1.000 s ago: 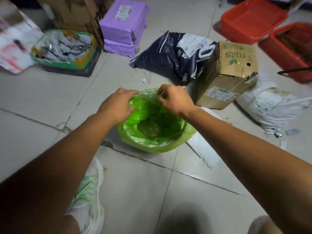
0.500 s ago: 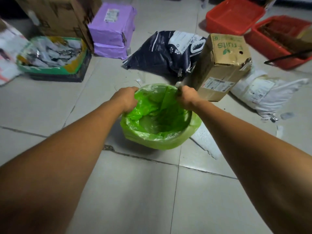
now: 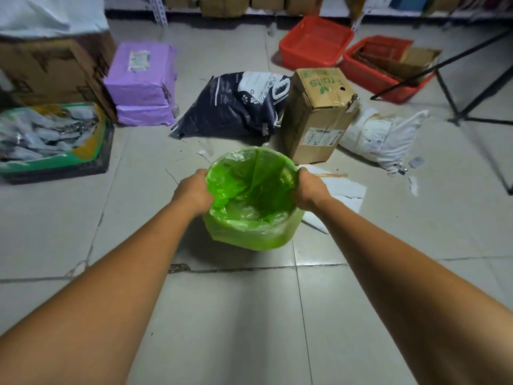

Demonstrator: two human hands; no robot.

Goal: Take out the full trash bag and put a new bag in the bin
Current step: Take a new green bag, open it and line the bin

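Note:
A small round bin stands on the tiled floor, fully wrapped in a bright green bag (image 3: 251,232) whose edge is folded down over the rim and outer wall. The bag's inside hangs loosely into the bin with creases along the far side. My left hand (image 3: 195,190) grips the bag at the left rim. My right hand (image 3: 306,190) grips it at the right rim. Both hands have their fingers curled over the edge. The bin itself is hidden under the plastic.
Behind the bin lie a dark printed sack (image 3: 238,107), a cardboard fruits box (image 3: 319,115) and a white sack (image 3: 385,134). Purple parcels (image 3: 141,84) and a crate of packets (image 3: 50,140) are at the left. Red baskets (image 3: 316,43) and a black stand leg (image 3: 444,87) are far right.
My hands moved apart from the far rim to the left and right sides, spreading the green bag over the bin. The view pulled back and up.

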